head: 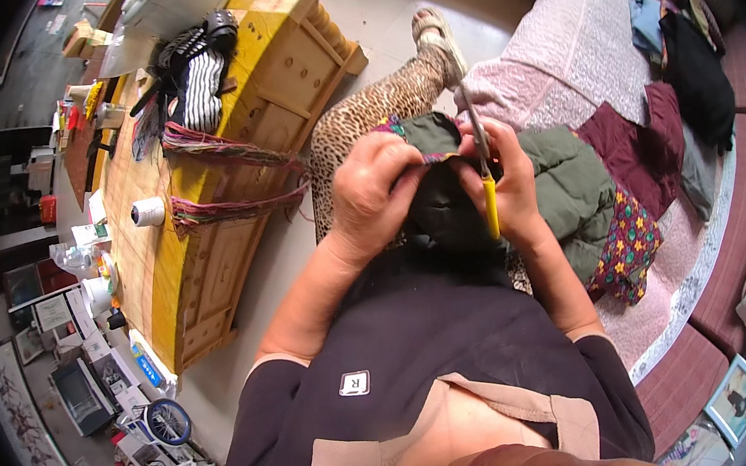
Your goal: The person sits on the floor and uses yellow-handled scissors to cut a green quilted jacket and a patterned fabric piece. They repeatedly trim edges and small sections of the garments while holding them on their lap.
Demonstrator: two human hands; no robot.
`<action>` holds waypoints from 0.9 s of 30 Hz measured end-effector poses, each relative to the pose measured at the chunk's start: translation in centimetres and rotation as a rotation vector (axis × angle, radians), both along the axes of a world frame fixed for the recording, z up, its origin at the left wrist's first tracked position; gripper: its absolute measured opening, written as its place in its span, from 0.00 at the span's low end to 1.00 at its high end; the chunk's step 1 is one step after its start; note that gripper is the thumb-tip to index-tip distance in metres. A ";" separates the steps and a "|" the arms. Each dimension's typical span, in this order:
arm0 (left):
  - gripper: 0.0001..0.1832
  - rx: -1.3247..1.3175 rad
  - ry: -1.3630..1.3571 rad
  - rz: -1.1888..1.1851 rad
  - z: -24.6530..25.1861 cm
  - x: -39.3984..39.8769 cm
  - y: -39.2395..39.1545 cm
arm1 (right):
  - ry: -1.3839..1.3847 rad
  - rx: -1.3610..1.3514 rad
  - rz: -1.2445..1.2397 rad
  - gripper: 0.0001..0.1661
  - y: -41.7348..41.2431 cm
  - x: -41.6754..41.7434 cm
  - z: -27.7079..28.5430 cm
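Both hands are over my lap at a dark green quilted garment [564, 194] with flowered fabric along its edge. My left hand [375, 182] pinches a narrow flowered strip of that edge between thumb and fingers. Opposite it, my right hand [508, 176] has its thumb and fingers at the same edge. A yellow-handled metal tool [491, 205], seemingly scissors seen edge-on, is also held in the right hand, blade pointing away from me. The garment spreads from my lap to the right, its flowered part [627, 252] hanging over the sofa cover. My fingers hide part of the edge.
A wooden table [147, 268] stands at left, bearing a white thread spool [148, 212]. Bundles of coloured threads [230, 149] hang over its side. A striped cloth [201, 91] lies farther along. On the covered sofa [569, 32] at right lie maroon clothing [638, 150] and black clothing [698, 77].
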State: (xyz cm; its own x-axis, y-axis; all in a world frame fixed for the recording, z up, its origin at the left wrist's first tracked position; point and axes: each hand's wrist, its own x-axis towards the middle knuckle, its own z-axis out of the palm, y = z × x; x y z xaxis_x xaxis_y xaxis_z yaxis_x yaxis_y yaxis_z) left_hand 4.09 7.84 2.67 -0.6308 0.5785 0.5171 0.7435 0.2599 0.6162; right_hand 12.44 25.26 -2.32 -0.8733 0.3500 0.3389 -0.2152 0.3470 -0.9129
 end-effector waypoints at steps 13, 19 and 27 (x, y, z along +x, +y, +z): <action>0.11 0.523 -0.963 -0.051 0.4 3.2 1.2 | 0.513 0.545 -0.209 0.31 -1.2 -1.1 3.5; 0.05 0.593 -1.317 -0.141 -2.7 2.7 0.5 | 0.452 0.577 -0.020 0.25 -3.7 0.8 3.1; 0.09 0.885 -1.276 0.011 0.4 1.7 0.7 | 0.080 0.552 0.007 0.21 1.5 2.9 4.3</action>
State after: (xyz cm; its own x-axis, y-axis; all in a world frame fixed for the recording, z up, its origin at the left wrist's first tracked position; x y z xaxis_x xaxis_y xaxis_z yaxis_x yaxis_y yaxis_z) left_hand 5.74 8.56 3.04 -0.9053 0.3824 -0.1852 -0.3751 -0.5146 0.7710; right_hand 15.31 26.77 1.93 -0.8387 0.0960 0.5360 -0.2804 0.7677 -0.5763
